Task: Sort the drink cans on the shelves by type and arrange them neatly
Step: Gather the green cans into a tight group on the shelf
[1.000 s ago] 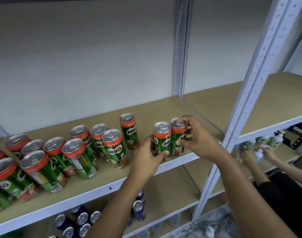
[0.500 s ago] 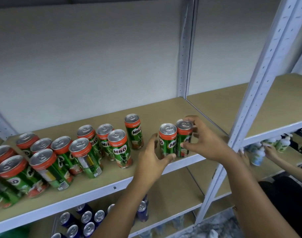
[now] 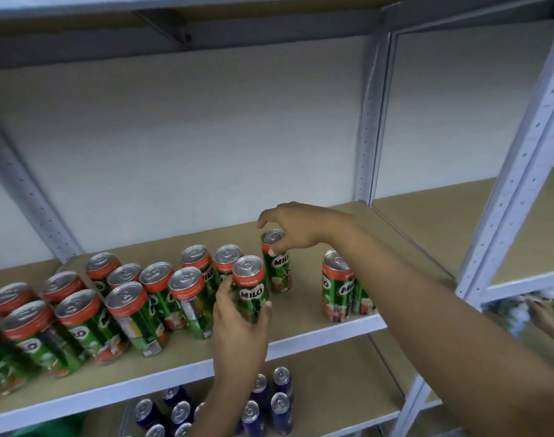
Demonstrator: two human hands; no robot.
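Several green and red Milo cans stand on the tan shelf board (image 3: 304, 313). My left hand (image 3: 238, 329) grips one upright Milo can (image 3: 250, 288) near the front of the shelf. My right hand (image 3: 291, 228) reaches over from the right and pinches the top rim of another Milo can (image 3: 277, 266) farther back. Two Milo cans (image 3: 337, 285) stand side by side at the front right, partly behind my right forearm. A loose cluster of Milo cans (image 3: 127, 298) fills the left half of the shelf.
Blue cans (image 3: 280, 405) stand on the shelf below. Grey metal uprights (image 3: 368, 121) divide the shelving; another upright (image 3: 506, 200) rises at the front right. Another person's hand (image 3: 543, 313) works among bottles on a lower right shelf.
Both hands left the pair of cans at the front right and moved left. My left hand now grips a can from the cluster, and my right hand pinches the can behind it.
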